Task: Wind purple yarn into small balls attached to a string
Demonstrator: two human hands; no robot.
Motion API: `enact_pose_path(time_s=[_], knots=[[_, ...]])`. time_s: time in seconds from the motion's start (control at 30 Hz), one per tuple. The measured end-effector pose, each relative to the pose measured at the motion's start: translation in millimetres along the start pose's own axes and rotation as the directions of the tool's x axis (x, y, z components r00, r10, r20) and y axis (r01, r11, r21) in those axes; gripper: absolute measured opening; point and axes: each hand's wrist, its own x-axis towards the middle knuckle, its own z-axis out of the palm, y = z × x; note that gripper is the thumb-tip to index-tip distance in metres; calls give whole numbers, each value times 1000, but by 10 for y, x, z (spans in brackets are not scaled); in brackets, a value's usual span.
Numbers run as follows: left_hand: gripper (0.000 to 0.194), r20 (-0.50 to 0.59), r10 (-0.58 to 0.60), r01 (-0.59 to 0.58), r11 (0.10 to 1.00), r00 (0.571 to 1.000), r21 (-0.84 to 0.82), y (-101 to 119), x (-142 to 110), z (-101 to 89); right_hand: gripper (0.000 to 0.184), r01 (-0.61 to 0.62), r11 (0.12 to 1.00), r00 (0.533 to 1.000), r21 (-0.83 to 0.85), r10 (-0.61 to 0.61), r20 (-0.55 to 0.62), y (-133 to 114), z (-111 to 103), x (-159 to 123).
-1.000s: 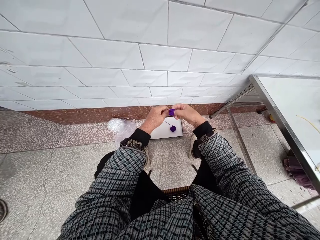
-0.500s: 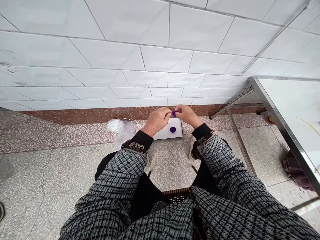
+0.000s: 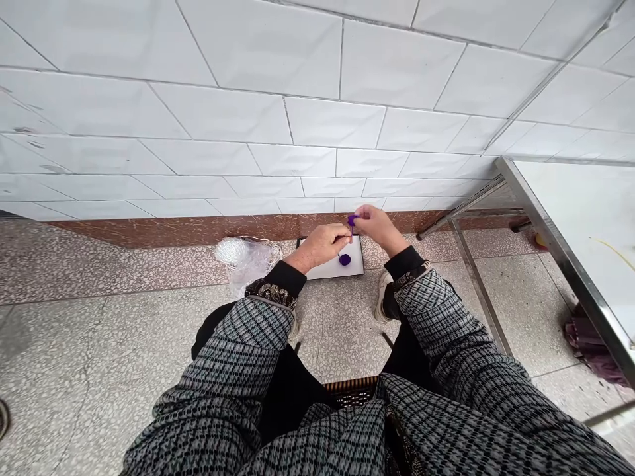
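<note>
A small purple yarn piece (image 3: 352, 219) is pinched at the fingertips of my right hand (image 3: 376, 225). It looks knitted or crocheted, but its stitches are too small to make out. A short purple strand runs down from it to my left hand (image 3: 325, 245), whose thumb and forefinger are closed on it. Whether a hook or needle is in my fingers cannot be seen. Below the hands, a purple yarn ball (image 3: 344, 260) lies in a shallow white tray (image 3: 322, 270) with a dark rim. My left hand covers part of the tray.
White yarn in a clear plastic bag (image 3: 248, 259) lies on the floor left of the tray. A metal-framed table (image 3: 575, 218) stands at the right, with dark purple cloth (image 3: 592, 344) beneath it. The tiled wall (image 3: 312, 119) rises just ahead.
My left hand has shifted right and slightly down, drawing a strand below the purple piece. My right hand has moved slightly right with the piece. The view has tilted a little.
</note>
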Motion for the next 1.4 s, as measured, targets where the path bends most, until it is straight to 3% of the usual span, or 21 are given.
enact_pose_path(time_s=[0.07, 0.1, 0.17, 0.2, 0.27, 0.37, 0.43, 0.5, 0.53, 0.6, 0.7, 0.77, 0.83, 0.93, 1.0, 1.07, 1.13, 1.2, 1.3, 1.4], knots=[[20, -77, -14, 16, 999, 997, 29, -2, -6, -51, 16, 1, 987, 990, -158, 21, 139, -4, -12, -36], [20, -112, -29, 33, 999, 993, 36, -13, -7, -77, 15, 3, 987, 967, -158, 37, 252, -15, -16, -63], [19, -148, -62, 66, 998, 987, 24, -44, -4, -111, 13, -25, 999, 894, -38, 39, 445, -44, -19, -112], [19, -152, -83, 85, 996, 985, 5, -59, -1, -112, 15, -49, 998, 875, 45, 21, 483, -58, -16, -126], [19, -159, -139, 134, 990, 977, -41, -78, 2, -79, 21, -70, 977, 906, 202, -23, 422, -72, -4, -123], [20, -122, -159, 154, 987, 980, -52, -63, 0, 21, 26, -22, 943, 984, 333, -37, 172, -49, 20, -55], [20, -36, -81, 80, 997, 996, -21, -30, -6, 75, 21, 19, 968, 1000, 249, -25, 18, -16, 28, -1], [19, 20, -6, 6, 1000, 1000, 15, -2, -10, 86, 17, 41, 999, 997, 13, -40, -71, 13, 21, 28], [19, 11, 3, -3, 999, 1000, 35, 4, -11, 75, 17, 42, 992, 997, -117, -50, -65, 21, 12, 27], [20, -78, -34, 40, 997, 996, 70, -4, -9, 28, 18, 25, 962, 999, -270, -11, 52, 18, -12, -5], [19, -201, -117, 131, 990, 973, 56, -50, 0, -46, 15, -39, 987, 923, -154, 94, 372, -29, -37, -92], [19, -195, -163, 167, 986, 967, 5, -73, 6, -57, 12, -76, 997, 870, 16, 58, 489, -67, -34, -131], [20, -155, -208, 204, 978, 966, -42, -71, 9, -28, 16, -71, 982, 902, 173, -11, 432, -88, -16, -129], [22, -84, -200, 195, 979, 976, -61, -29, 6, 52, 21, 1, 953, 986, 304, -53, 161, -63, 16, -57], [22, -35, -123, 121, 992, 992, -47, 4, 0, 90, 18, 37, 977, 999, 212, -42, 17, -25, 24, -3], [21, -34, -56, 55, 998, 998, -27, 24, -7, 91, 15, 30, 999, 999, -11, -30, -34, 4, 15, 17], [21, -103, -49, 49, 999, 993, 0, 20, -9, 57, 14, -7, 981, 998, -193, 18, 54, 4, -5, -5], [20, -180, -88, 89, 996, 980, -1, -3, -5, 10, 12, -42, 979, 966, -201, 91, 242, -23, -25, -56], [19, -195, -177, 167, 983, 965, -71, -46, 9, -24, 12, -113, 993, 895, 22, 93, 436, -71, -34, -119], [20, -168, -262, 237, 959, 950, -154, -58, 20, 18, 25, -120, 948, 937, 293, 10, 349, -75, -18, -110]])
